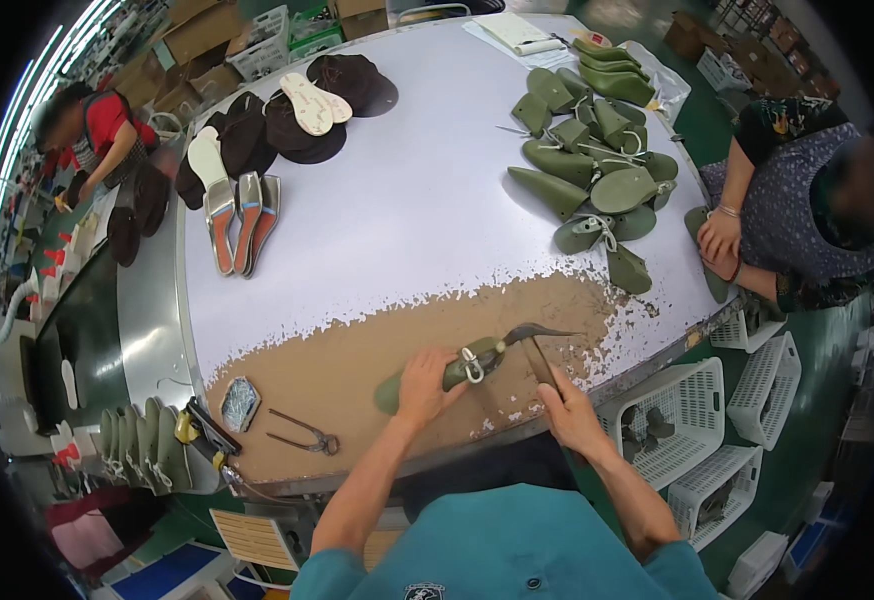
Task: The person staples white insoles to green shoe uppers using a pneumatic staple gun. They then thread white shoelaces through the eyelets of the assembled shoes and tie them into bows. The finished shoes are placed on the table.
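Observation:
My left hand (422, 388) is closed over a green shoe last (454, 375), holding it on the worn brown part of the tabletop. A loop of white string is tied through the last at its right end. In my right hand (569, 412) is the handle of a hammer (540, 362) with a long, curved dark head. That head lies just beyond the last's right end; whether the two touch, I cannot tell. Left of my hands are open pincers (307, 437) and a blue-grey block (240, 403).
A heap of green lasts (597, 165) covers the table's right side. Dark caps (352, 82), pale insoles (314, 103) and orange-and-silver soles (248, 225) lie far left. At the right edge stands a co-worker (807, 190), hands on a last. White baskets (677, 400) stand below the table.

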The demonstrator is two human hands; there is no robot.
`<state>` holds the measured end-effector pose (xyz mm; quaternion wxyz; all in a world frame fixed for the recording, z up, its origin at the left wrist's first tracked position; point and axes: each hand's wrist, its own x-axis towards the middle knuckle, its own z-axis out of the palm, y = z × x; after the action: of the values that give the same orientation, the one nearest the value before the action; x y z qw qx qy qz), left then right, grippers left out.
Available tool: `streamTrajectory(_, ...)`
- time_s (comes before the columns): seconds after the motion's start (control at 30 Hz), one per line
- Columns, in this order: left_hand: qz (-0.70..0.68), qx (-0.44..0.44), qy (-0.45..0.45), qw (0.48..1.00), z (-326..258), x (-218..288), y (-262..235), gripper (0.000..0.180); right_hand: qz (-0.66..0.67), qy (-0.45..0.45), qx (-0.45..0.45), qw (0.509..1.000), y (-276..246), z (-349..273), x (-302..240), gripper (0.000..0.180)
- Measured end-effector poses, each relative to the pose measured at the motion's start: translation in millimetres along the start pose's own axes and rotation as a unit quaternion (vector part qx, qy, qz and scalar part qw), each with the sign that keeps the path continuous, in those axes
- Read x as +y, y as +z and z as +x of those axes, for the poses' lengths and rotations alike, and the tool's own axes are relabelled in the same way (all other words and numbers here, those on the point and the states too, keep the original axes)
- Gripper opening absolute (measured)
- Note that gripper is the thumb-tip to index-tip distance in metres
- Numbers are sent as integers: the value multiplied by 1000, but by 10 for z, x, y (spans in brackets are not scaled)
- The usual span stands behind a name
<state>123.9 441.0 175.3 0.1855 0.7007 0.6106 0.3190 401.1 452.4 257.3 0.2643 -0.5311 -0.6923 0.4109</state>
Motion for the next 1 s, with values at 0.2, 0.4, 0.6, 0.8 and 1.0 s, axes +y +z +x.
streamTrajectory(0.2, 14, -23, -7, 1000, 60, 93, -2, 51, -82, -53, 52, 994, -80, -88, -427, 52)
streamTrajectory(0.4, 14, -64, 10, 998, 232, -169, -217, 49, -229, 1, -16, 973, -406, -252, 140, 54)
streamTrajectory(0.6, 91, 13, -39, 995, 928, -848, -977, 45, -388, 60, 122, 911, -1239, -176, 1182, 38)
streamTrajectory(0.8, 43, 132, -45, 989, 1028, -13, -828, 54, -204, 95, 348, 910, -1057, 2095, 1346, 43)
streamTrajectory(1.0, -41, -6, -35, 999, 697, 418, -438, 58, -295, 30, 248, 922, -294, 2042, 1145, 28)
